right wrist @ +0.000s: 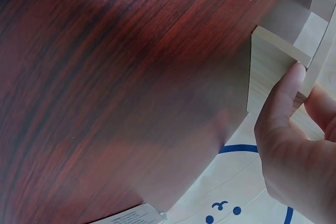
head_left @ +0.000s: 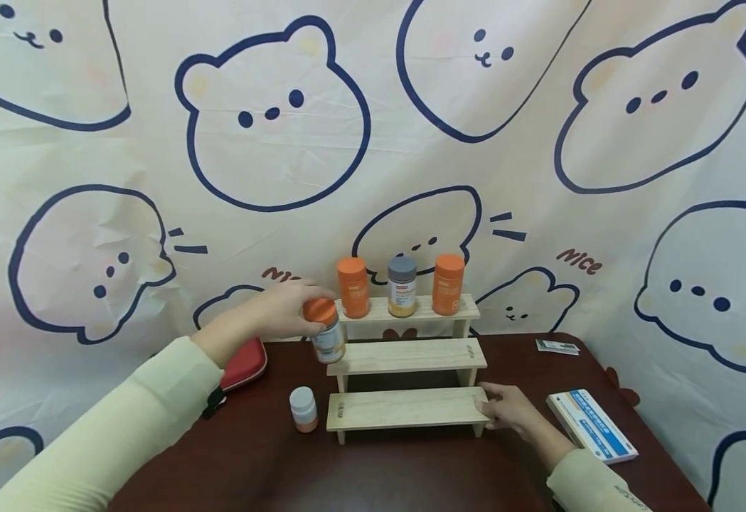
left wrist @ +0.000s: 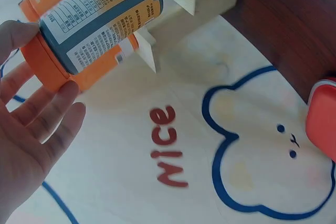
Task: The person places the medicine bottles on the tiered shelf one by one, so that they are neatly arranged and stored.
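Observation:
My left hand (head_left: 289,309) grips a supplement bottle (head_left: 330,344) by its orange lid, fingers and thumb around the cap. The bottle has a grey and white label and is held tilted beside the left end of the wooden three-step rack (head_left: 405,355). In the left wrist view its printed label (left wrist: 102,22) faces the camera. My right hand (head_left: 507,409) pinches the right end of the rack's lowest step, with the thumb and fingers on the board edge (right wrist: 315,72). On the top step stand an orange bottle (head_left: 354,288), a grey-lidded bottle (head_left: 402,286) and another orange bottle (head_left: 448,284).
A small white-lidded bottle (head_left: 304,409) stands on the dark table (head_left: 373,476), left of the lowest step. Behind the left arm lies a red case (head_left: 246,363). On the right are a blue-and-white box (head_left: 592,425) and a flat card (head_left: 557,347). A printed cloth hangs behind.

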### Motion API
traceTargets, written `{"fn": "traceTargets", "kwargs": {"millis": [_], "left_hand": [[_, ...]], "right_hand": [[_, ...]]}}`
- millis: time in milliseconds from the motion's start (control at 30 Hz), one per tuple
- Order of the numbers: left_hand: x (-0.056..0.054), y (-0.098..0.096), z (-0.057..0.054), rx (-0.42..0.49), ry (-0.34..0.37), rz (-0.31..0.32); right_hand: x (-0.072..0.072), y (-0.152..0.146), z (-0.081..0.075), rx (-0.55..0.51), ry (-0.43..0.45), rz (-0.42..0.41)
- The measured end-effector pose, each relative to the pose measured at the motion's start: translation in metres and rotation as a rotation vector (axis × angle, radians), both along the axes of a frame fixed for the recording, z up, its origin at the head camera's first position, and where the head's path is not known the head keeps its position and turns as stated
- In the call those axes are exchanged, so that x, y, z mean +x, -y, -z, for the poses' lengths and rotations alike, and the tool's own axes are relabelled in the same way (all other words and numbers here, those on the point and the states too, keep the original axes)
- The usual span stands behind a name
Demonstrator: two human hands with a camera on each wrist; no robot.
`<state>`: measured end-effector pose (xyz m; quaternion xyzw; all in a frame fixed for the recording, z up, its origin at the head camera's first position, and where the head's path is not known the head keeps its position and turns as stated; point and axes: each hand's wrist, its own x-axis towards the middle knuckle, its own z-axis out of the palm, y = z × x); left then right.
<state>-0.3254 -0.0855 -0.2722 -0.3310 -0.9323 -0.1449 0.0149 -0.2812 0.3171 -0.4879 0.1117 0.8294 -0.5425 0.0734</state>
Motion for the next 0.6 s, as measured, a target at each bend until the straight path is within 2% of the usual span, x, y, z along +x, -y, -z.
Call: {"fn": "traceTargets", "kwargs": {"millis": [100,300,600], "left_hand": [[-0.008,-0.013,0.005,-0.015,0.006,0.014],[-0.020,-0.028,0.013,-0.057,0.015,0.022],[-0.026,-0.041,0.021,-0.095,0.039,0.033]], "right_hand": [[0.001,-0.001,0.001,-0.001,-0.007,-0.006],[-0.001,-0.001,-0.003,-0.007,-0.002,-0.013],[-0.001,-0.002,-0.001,-0.008,0.013,-0.006]]}}
